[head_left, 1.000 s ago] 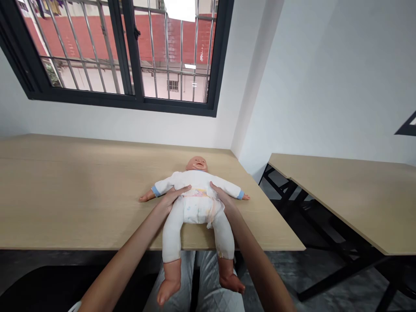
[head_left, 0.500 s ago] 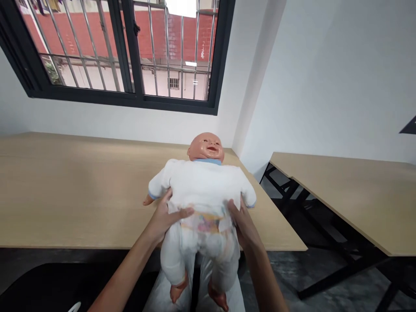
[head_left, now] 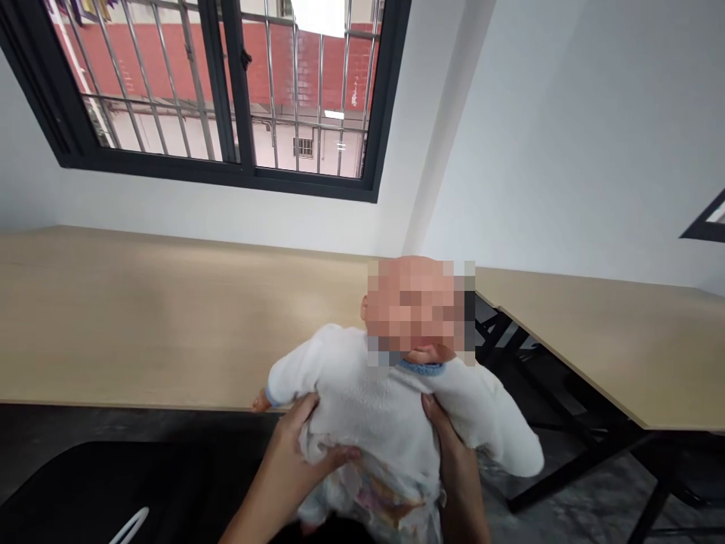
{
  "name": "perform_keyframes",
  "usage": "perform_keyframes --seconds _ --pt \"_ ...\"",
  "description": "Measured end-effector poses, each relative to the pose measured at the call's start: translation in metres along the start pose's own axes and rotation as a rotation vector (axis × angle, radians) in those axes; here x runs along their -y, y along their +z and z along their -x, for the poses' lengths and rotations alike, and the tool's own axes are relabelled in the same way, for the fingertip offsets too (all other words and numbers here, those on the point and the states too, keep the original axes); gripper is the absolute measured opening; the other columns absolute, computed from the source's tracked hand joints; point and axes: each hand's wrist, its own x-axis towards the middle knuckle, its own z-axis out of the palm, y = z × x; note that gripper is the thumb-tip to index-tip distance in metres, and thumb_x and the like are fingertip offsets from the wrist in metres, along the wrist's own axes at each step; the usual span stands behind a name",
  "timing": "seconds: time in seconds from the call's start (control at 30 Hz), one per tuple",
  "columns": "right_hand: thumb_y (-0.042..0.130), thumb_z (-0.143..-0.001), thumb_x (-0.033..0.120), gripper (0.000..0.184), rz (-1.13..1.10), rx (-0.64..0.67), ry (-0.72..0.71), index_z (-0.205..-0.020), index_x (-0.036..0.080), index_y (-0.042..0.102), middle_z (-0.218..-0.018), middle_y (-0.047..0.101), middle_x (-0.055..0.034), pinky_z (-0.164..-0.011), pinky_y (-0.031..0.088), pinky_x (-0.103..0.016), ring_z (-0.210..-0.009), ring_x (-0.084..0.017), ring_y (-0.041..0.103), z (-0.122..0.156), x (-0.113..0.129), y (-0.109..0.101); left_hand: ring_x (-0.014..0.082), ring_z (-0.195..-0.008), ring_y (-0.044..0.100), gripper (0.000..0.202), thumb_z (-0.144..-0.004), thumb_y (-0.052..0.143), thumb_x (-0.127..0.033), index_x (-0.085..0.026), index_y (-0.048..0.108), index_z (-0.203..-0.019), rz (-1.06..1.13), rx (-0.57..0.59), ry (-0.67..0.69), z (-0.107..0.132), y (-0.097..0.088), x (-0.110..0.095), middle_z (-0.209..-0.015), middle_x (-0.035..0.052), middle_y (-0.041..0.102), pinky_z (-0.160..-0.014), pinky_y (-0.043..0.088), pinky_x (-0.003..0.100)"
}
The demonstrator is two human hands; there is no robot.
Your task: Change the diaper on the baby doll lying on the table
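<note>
A baby doll (head_left: 385, 423) in a white fleece top with blue cuffs and a printed diaper is up in the air, above the near edge of the wooden table (head_left: 170, 317). My left hand (head_left: 294, 461) grips its torso from the left side, fingers spread across the top. From the other side, my right hand (head_left: 453, 461) holds the torso too. The doll leans with its head toward the upper right. Its legs are cut off by the bottom of the picture, and its face is pixelated.
A second wooden table (head_left: 583, 325) with a black metal frame stands to the right. Behind the first table is a white wall with a barred, dark-framed window (head_left: 209, 98). A black seat (head_left: 113, 483) lies low at the left, and a grey floor shows at lower right.
Both hands have raised the doll further off the table and toward me. It has shifted right and tilted, and its legs have dropped out of the picture.
</note>
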Motion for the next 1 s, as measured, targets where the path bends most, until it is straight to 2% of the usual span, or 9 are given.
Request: perform_keyframes --seconds 0.07,0.13,0.23,0.33,0.43,0.6,0.83,0.9,1.0 --pt "0.075 -0.067 0.045 0.070 -0.036 -0.048 0.043 -0.129 0.018 0.057 -0.125 0.062 -0.0037 -0.112 0.035 -0.044 -0.128 -0.027 0.047 0.000 -0.002 0.001 0.0305 -0.097 0.065 0.055 -0.066 0.073 -0.056 -0.024 0.056 -0.106 -0.076 -0.164 0.093 0.007 0.001 -0.003 -0.103 0.0101 0.068 -0.084 0.055 0.043" --pt "0.074 -0.068 0.045 0.073 -0.079 -0.064 0.058 -0.132 0.020 0.053 -0.135 0.055 -0.0025 -0.114 0.032 -0.043 -0.131 -0.027 0.044 0.000 -0.005 0.001 0.0289 -0.101 0.063 0.054 -0.070 0.070 -0.057 -0.024 0.052 -0.109 -0.172 -0.255 0.219 0.016 0.002 -0.006 -0.108 0.0107 0.064 -0.086 0.054 0.041" --pt "0.073 -0.069 0.046 0.073 -0.105 -0.065 0.015 -0.133 0.019 0.052 -0.139 0.050 -0.0027 -0.114 0.032 -0.043 -0.134 -0.027 0.040 0.000 -0.006 0.000 0.0306 -0.105 0.062 0.067 -0.065 0.072 -0.061 -0.024 0.048 -0.116 -0.367 -0.221 0.402 0.026 0.005 -0.008 -0.115 0.0143 0.058 -0.083 0.055 0.043" --pt "0.075 -0.066 0.045 0.070 -0.163 -0.118 -0.021 -0.127 0.016 0.058 -0.125 0.062 -0.0042 -0.114 0.031 -0.044 -0.131 -0.028 0.044 0.002 -0.004 0.002 0.0301 -0.108 0.061 0.060 -0.073 0.070 -0.053 -0.020 0.047 -0.118 -0.477 -0.225 0.485 0.030 0.008 -0.009 -0.119 0.0157 0.056 -0.082 0.056 0.041" --pt "0.079 -0.059 0.042 0.070 -0.254 -0.173 -0.028 -0.122 0.017 0.062 -0.112 0.069 -0.0035 -0.114 0.029 -0.044 -0.126 -0.028 0.048 0.007 0.000 0.007 0.0275 -0.108 0.059 0.041 -0.080 0.066 -0.040 -0.017 0.050 -0.110 -0.490 -0.251 0.524 0.030 0.006 -0.009 -0.117 0.0153 0.055 -0.083 0.056 0.038" --pt "0.080 -0.055 0.038 0.070 -0.309 -0.200 -0.014 -0.120 0.018 0.063 -0.111 0.070 -0.0035 -0.114 0.028 -0.046 -0.129 -0.028 0.045 0.015 0.002 0.012 0.0258 -0.108 0.057 0.029 -0.083 0.062 -0.029 -0.014 0.052 -0.106 -0.502 -0.243 0.578 0.031 -0.001 -0.008 -0.116 0.0164 0.053 -0.084 0.055 0.036" --pt "0.076 -0.059 0.038 0.056 -0.320 -0.181 -0.100 -0.111 0.017 0.067 -0.112 0.068 -0.0041 -0.113 0.027 -0.046 -0.132 -0.028 0.041 0.004 -0.017 -0.003 0.0211 -0.104 0.058 0.019 -0.082 0.054 -0.006 -0.014 0.053 -0.099 -0.386 -0.312 0.676 0.034 0.000 -0.010 -0.111 0.0132 0.055 -0.085 0.052 0.030" --pt "0.074 -0.060 0.039 0.047 -0.297 -0.190 -0.113 -0.101 0.018 0.069 -0.109 0.069 -0.0040 -0.114 0.024 -0.046 -0.131 -0.028 0.041 0.001 -0.023 -0.010 0.0178 -0.099 0.060 0.019 -0.083 0.050 -0.004 -0.016 0.052 -0.096 -0.241 -0.331 0.644 0.034 -0.001 -0.012 -0.107 0.0100 0.058 -0.081 0.052 0.027" --pt "0.070 -0.062 0.042 0.030 -0.205 -0.178 -0.127 -0.082 0.018 0.071 -0.094 0.072 -0.0040 -0.114 0.023 -0.043 -0.127 -0.027 0.044 0.002 -0.026 -0.019 0.0152 -0.093 0.062 0.019 -0.086 0.045 -0.004 -0.019 0.048 -0.096 0.024 -0.438 0.479 0.033 -0.007 -0.015 -0.101 0.0066 0.060 -0.077 0.053 0.026"
